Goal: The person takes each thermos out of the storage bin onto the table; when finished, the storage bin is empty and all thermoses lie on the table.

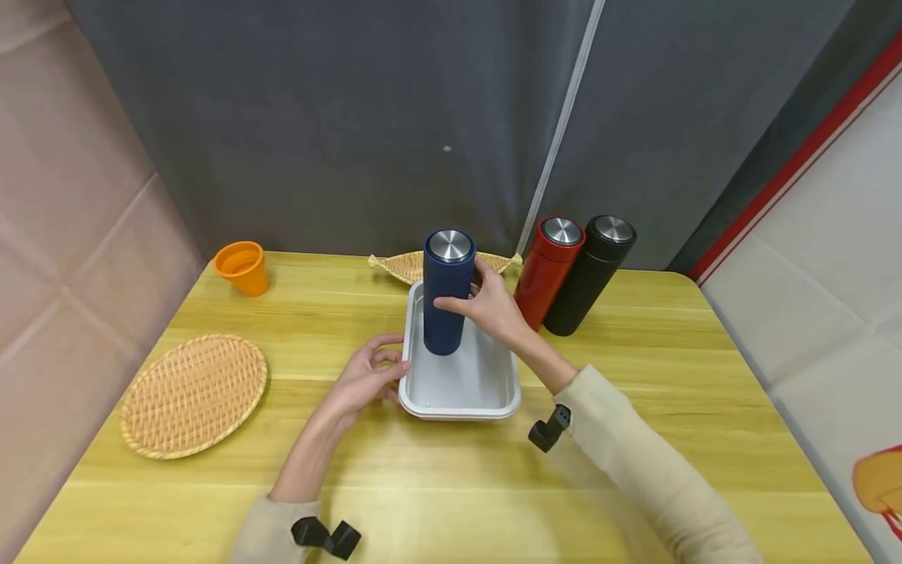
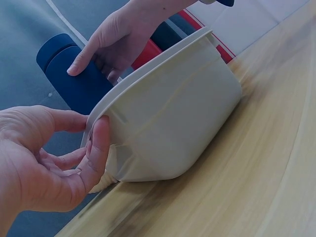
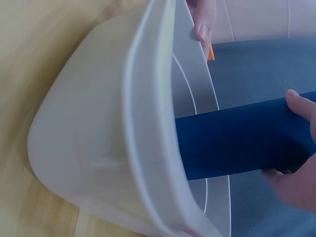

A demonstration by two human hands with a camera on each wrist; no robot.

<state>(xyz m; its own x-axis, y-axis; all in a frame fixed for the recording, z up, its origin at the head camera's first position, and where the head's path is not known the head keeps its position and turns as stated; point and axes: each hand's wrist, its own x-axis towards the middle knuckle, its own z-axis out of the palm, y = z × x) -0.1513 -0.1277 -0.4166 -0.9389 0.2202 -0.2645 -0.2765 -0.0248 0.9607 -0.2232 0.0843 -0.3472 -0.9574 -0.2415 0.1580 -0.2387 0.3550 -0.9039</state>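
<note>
A dark blue flask (image 1: 446,291) with a steel cap stands upright in a white rectangular tub (image 1: 460,390) at the table's middle. My right hand (image 1: 488,304) grips the flask's side, thumb in front, fingers behind; the same flask (image 3: 242,137) and tub wall (image 3: 98,138) show in the right wrist view. My left hand (image 1: 368,374) rests against the tub's near left corner, thumb (image 2: 97,143) on the rim (image 2: 148,74), fingers loosely curled beside the wall. In the left wrist view the right hand (image 2: 111,42) is seen on the blue flask (image 2: 74,79).
A red flask (image 1: 550,270) and a black flask (image 1: 590,274) stand together right of the tub. A small woven boat tray (image 1: 405,265) lies behind it. An orange cup (image 1: 243,268) sits far left, an oval wicker tray (image 1: 192,394) front left. Grey curtain backs the table.
</note>
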